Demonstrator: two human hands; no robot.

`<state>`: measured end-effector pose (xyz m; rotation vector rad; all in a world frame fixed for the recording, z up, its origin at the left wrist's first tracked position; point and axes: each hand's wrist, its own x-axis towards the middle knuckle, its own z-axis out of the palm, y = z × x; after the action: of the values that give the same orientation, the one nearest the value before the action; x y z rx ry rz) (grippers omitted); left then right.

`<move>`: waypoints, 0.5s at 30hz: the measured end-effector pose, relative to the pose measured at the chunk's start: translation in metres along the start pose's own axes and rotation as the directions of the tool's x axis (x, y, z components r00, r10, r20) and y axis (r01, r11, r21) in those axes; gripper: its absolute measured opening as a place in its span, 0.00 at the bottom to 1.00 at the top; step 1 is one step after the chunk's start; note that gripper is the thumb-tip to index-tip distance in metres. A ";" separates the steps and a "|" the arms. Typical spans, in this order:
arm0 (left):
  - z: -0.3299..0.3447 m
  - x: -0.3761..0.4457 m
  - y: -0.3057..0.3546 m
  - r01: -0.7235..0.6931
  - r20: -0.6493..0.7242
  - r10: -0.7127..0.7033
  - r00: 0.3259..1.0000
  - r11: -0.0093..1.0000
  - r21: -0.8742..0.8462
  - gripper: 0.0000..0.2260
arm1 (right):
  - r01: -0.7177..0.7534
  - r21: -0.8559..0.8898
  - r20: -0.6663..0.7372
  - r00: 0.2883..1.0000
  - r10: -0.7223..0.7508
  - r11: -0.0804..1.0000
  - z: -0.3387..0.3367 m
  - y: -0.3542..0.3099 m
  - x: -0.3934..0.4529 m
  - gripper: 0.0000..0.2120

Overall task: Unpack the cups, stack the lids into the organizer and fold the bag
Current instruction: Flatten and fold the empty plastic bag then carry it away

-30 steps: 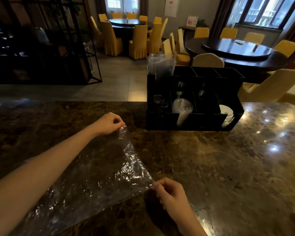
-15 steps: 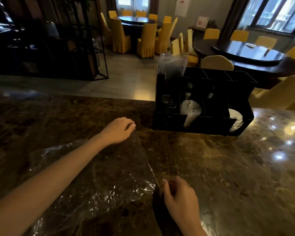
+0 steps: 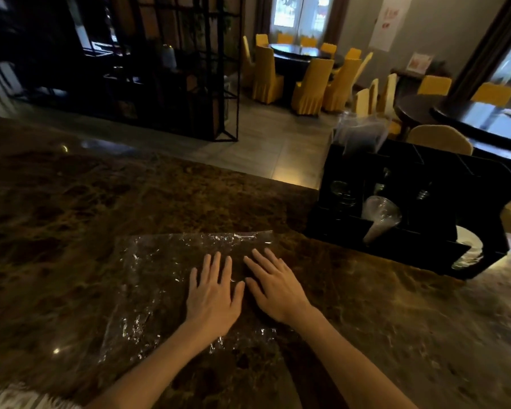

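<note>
Hands, left (image 3: 213, 293) and right (image 3: 273, 286), press flat on the bag (image 3: 148, 276).

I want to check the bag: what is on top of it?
Both open hands, left and right, press flat on the bag; the plastic beneath them is hidden.

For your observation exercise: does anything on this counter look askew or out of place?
One thing: in the black organizer, a clear cup leans tilted rather than upright. The plastic bag lies flat, wrinkled, under both the left hand and right hand.
</note>
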<state>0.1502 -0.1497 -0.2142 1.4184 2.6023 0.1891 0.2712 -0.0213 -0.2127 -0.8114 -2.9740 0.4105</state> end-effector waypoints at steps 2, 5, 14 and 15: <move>0.007 -0.003 -0.016 0.037 -0.008 -0.037 0.999 0.999 0.028 0.32 | 0.002 -0.027 0.054 0.999 -0.001 1.000 0.004 0.002 0.003 0.28; 0.012 -0.008 -0.041 0.054 -0.027 -0.052 0.998 0.997 0.056 0.34 | -0.013 -0.032 0.051 0.999 0.015 0.999 0.007 0.007 -0.002 0.29; 0.001 0.011 -0.081 -0.133 -0.019 0.135 0.991 0.989 0.063 0.34 | -0.075 -0.065 0.026 0.997 0.077 0.995 -0.001 0.013 -0.036 0.26; -0.002 0.018 -0.082 -0.189 -0.005 0.190 0.982 0.978 0.083 0.33 | -0.086 -0.083 0.012 0.996 0.088 0.993 -0.003 0.014 -0.043 0.27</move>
<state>0.0727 -0.1793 -0.2297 1.7000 2.5091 0.1172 0.3150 -0.0306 -0.2122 -0.9529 -2.9959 0.2996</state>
